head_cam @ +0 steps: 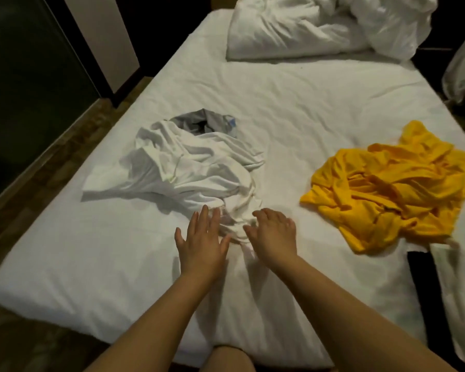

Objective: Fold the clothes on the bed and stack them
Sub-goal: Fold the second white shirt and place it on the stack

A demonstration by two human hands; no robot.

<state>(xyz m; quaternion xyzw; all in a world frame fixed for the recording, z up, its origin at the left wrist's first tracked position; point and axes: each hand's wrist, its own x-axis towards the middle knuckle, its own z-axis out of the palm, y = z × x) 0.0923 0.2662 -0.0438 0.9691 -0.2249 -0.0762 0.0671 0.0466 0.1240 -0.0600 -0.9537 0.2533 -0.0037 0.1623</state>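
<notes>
Left hand (202,245): spread, empty.
Right hand (274,234): loosely curved, empty.
Risk: lifting white garment (188,167) could drag grey garment (199,122) at its 12 o'clock.

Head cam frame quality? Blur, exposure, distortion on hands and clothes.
Head view: slight motion blur on the left hand and right hand, smearing the white garment between them; yellow garment fairly sharp; bed sheet bright, creases readable; floor at left near black; wide-angle lens bows the bed edges; soft shadow under the white garment's left edge.
</notes>
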